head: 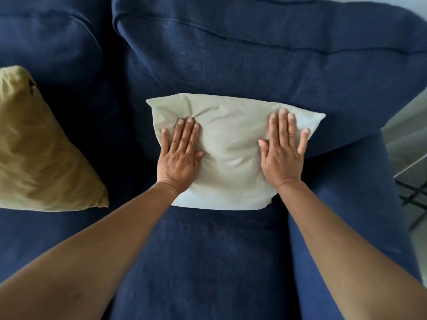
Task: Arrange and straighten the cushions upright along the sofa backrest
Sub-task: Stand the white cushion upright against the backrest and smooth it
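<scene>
Head view, looking down. Two cushions counted: one pale cream fabric cushion (233, 155) at frame centre, propped against the dark navy fabric sofa backrest (254, 61) with its lower edge on the navy seat (203, 262); one mustard-yellow fabric cushion (39, 153) at the left edge, leaning toward the backrest, well apart from the cream one. Two bare hands, both flat and spread wide, gripping nothing: left hand (179, 155) pressed on the cream cushion's left half, fabric puckered at the fingertips (190, 120); right hand (283, 155) pressed on its right half, fingers (282, 121) reaching near the upper right corner. Two bare forearms rising from the lower corners. Navy padded armrest (360, 204) at right, just beside the cream cushion. Thin dark metal frame (413, 192) at the far right edge, blurred. No brand, label or legible writing anywhere.
</scene>
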Motion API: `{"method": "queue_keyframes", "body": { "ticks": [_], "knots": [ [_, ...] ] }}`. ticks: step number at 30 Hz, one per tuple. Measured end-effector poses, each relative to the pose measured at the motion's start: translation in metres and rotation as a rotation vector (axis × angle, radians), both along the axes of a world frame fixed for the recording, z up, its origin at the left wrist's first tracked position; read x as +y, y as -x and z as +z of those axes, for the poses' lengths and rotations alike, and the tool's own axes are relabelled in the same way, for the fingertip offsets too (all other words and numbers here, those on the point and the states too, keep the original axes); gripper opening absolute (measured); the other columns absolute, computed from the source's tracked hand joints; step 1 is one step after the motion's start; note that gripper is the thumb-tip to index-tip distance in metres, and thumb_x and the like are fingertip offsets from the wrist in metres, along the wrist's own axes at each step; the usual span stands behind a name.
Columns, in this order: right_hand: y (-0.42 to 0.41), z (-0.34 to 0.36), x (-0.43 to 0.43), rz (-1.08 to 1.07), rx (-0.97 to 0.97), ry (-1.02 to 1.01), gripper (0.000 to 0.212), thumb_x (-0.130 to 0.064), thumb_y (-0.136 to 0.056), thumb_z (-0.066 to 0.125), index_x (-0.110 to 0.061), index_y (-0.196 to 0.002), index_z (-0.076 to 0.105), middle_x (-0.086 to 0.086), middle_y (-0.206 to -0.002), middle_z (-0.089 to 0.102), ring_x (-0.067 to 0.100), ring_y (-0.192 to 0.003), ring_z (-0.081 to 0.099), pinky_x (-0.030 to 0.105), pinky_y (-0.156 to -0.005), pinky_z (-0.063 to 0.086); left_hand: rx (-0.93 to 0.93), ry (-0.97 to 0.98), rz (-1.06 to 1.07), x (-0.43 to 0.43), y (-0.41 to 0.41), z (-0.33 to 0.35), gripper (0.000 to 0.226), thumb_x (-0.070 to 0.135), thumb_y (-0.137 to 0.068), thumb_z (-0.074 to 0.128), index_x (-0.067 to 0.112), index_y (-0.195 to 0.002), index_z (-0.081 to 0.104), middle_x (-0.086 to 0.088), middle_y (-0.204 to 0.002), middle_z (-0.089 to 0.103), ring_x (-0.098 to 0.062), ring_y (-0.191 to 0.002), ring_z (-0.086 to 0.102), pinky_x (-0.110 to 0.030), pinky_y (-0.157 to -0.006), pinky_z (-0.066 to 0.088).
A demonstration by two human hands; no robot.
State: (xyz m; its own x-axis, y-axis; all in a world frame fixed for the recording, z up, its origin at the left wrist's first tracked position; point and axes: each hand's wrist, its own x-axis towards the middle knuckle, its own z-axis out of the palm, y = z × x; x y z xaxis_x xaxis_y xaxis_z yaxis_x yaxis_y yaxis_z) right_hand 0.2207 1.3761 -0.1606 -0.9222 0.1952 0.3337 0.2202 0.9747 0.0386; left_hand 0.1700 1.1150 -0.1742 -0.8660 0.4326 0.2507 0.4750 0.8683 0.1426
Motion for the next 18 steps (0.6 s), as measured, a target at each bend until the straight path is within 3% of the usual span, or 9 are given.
{"method": "queue_keyframes", "body": {
  "ticks": [3,6,9,11,15,18],
  "knots": [
    [0.002,0.018,-0.010,-0.108,0.068,0.105,0.063,-0.042,-0.107,0.027,-0.011,-0.158,0.008,0.010,-0.166,0.008,0.025,-0.153,0.005,0.056,-0.120,0.003,0.071,-0.110,0.018,0.006,0.008,0.028,0.062,0.034,-0.104,0.035,0.002,-0.157,0.026,-0.019,-0.165,0.022,-0.040,-0.152,0.016,-0.056,-0.123,-0.004],
    [0.016,0.035,-0.031,0.003,0.163,0.132,0.063,-0.042,-0.105,0.031,-0.013,-0.158,0.013,0.010,-0.166,0.011,0.024,-0.153,0.007,0.052,-0.119,0.000,0.122,-0.107,-0.045,0.020,0.021,0.053,0.059,0.034,-0.104,0.040,0.009,-0.157,0.034,-0.021,-0.164,0.023,-0.042,-0.152,0.015,-0.056,-0.122,-0.005],
    [0.024,0.036,-0.044,0.253,0.083,0.019,0.062,-0.047,-0.104,0.031,-0.018,-0.158,0.019,0.007,-0.165,0.013,0.022,-0.153,0.012,0.050,-0.121,0.005,0.067,0.060,-0.130,0.030,0.038,0.064,0.060,0.042,-0.106,0.034,0.013,-0.158,0.032,-0.018,-0.166,0.019,-0.039,-0.154,0.010,-0.055,-0.121,-0.010],
    [0.019,0.028,-0.028,0.307,-0.047,-0.072,0.061,-0.049,-0.104,0.029,-0.022,-0.158,0.018,0.006,-0.166,0.013,0.022,-0.153,0.011,0.051,-0.121,0.009,-0.003,0.204,-0.118,0.019,0.043,0.061,0.064,0.047,-0.106,0.022,0.014,-0.161,0.022,-0.012,-0.169,0.009,-0.033,-0.156,0.001,-0.052,-0.121,-0.016],
    [0.000,0.025,0.022,0.012,-0.123,-0.024,0.063,-0.049,-0.103,0.023,-0.022,-0.158,0.010,0.005,-0.167,0.009,0.024,-0.153,0.008,0.050,-0.120,0.001,-0.147,0.270,0.133,-0.020,0.046,0.051,0.070,0.053,-0.102,0.004,0.016,-0.162,-0.004,-0.007,-0.171,-0.003,-0.027,-0.155,-0.014,-0.054,-0.120,-0.016],
    [-0.003,0.038,0.038,-0.062,-0.064,0.017,0.063,-0.049,-0.101,0.035,-0.018,-0.155,0.024,0.011,-0.159,0.031,0.030,-0.147,0.026,0.050,-0.115,0.005,-0.180,0.144,0.196,-0.028,0.044,0.062,0.072,0.057,-0.102,0.019,0.020,-0.162,0.003,-0.010,-0.167,0.019,-0.030,-0.156,0.002,-0.058,-0.121,-0.009]
  ]
}}
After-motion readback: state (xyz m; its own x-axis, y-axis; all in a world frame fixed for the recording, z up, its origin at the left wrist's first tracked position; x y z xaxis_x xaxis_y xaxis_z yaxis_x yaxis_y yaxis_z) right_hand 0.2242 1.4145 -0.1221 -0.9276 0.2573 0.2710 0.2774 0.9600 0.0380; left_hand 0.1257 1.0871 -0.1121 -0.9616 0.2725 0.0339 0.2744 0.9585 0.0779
